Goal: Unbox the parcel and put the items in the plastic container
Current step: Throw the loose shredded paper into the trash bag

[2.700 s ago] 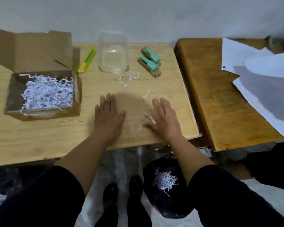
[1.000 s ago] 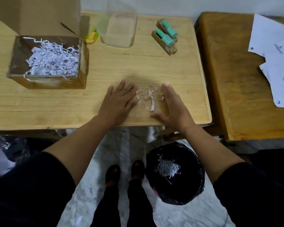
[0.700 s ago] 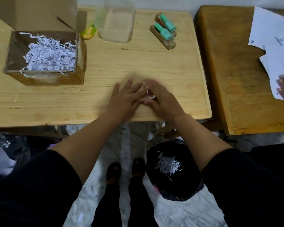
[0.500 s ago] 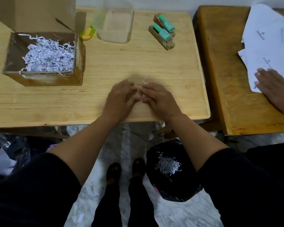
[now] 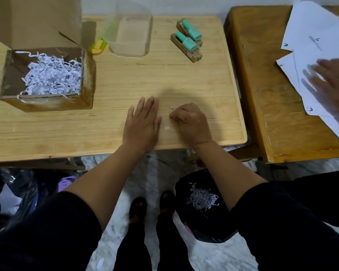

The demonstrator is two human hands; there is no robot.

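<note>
Head view: left hand [image 5: 142,122] flat, right hand [image 5: 190,121] pinching paper shreds [image 5: 172,109]; plastic container [image 5: 130,34] upright, long axis front-to-back.

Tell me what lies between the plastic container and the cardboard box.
In the head view, a yellow-green cutter lies between the plastic container and the cardboard box, partly behind the container's wall.

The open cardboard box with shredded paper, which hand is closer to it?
Left. The left hand lies flat on the table to the right of the cardboard box; the right hand sits farther right.

Brown box [image 5: 47,102], white shreds [image 5: 51,75], mint-green bottles [image 5: 188,41], black bag [image 5: 204,222].
</note>
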